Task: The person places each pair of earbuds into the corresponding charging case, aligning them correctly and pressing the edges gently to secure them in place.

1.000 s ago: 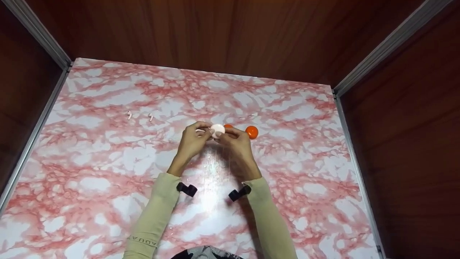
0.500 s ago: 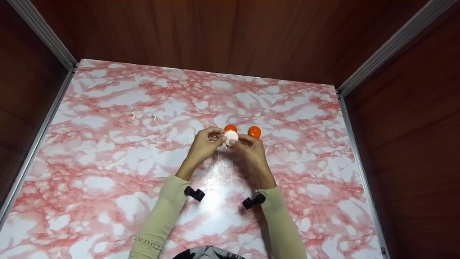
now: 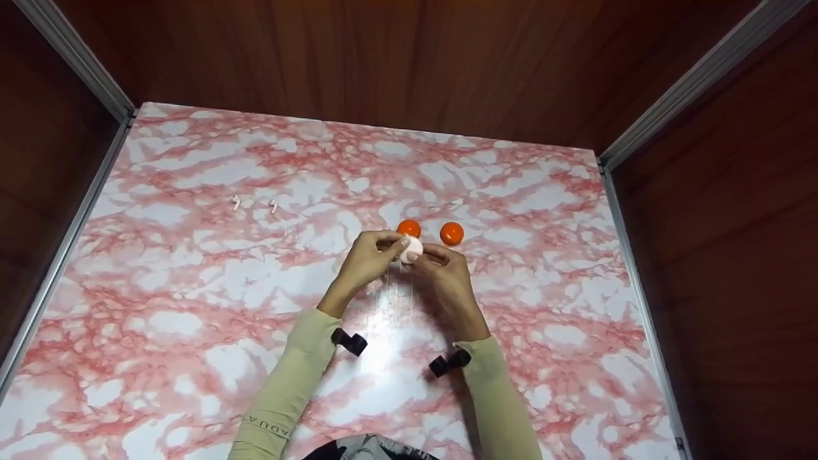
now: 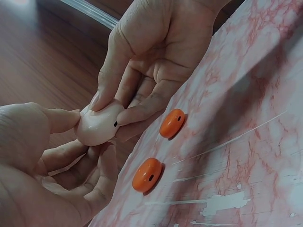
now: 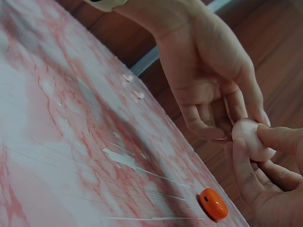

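Both hands hold one pale, glossy, pebble-shaped earbud case (image 3: 411, 250) between them, above the table. My left hand (image 3: 367, 260) pinches its left side, thumb near the upper edge in the head view. My right hand (image 3: 449, 275) grips the opposite side, thumb lying across its face. In the left wrist view the pale case (image 4: 98, 130) looks closed, with a small dark port beside a right fingertip. Just beyond the hands rest two orange cases of similar shape, one orange case (image 3: 409, 227) right behind the held one and another orange case (image 3: 452, 234) to its right.
Two small white earbuds, a left one (image 3: 236, 203) and a right one (image 3: 273, 206), lie apart on the table's left. The red-and-white marbled tabletop (image 3: 192, 255) is bounded by brown wood panels (image 3: 396, 70) at back and sides.
Both hands have shifted right and slightly toward the body with the pale case, uncovering more of the nearer orange case. The left thumb now lies higher on the pale case.
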{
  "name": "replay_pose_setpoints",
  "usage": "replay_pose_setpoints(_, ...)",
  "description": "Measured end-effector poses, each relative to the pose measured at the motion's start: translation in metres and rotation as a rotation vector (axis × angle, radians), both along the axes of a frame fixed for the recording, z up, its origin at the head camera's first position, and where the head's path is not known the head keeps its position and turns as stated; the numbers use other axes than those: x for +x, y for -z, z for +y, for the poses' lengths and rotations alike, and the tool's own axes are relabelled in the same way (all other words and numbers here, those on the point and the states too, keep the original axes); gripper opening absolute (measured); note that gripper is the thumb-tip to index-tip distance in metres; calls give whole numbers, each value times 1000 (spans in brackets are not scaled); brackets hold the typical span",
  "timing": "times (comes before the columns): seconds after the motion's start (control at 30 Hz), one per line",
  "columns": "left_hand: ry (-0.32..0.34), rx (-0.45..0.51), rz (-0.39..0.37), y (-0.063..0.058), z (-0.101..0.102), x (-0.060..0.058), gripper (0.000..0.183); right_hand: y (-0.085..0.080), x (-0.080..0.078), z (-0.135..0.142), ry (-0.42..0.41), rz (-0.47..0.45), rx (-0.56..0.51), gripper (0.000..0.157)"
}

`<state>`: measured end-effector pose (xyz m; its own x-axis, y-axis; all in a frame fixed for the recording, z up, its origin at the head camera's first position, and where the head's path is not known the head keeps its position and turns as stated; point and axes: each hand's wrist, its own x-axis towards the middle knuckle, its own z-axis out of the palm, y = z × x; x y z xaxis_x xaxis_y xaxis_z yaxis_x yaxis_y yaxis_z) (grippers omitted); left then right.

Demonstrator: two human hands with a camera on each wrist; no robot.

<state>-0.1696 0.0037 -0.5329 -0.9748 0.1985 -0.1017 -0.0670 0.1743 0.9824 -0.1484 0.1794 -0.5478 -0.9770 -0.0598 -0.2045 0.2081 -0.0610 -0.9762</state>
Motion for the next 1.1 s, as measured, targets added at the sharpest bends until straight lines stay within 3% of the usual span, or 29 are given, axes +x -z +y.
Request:
replay_pose_setpoints(0.4, 14, -22, -28, 0, -2, -1, 24, 6, -2, -3, -1, -7, -108, 33)
replay_pose_setpoints(0.87, 28, -4, -25, 3, -4, 0, 23, 10, 1, 0, -9, 0, -124, 39)
replay_pose_setpoints(1.1, -3, 52, -87, 5, -3, -1, 27, 11, 2, 0, -18, 24, -131, 35)
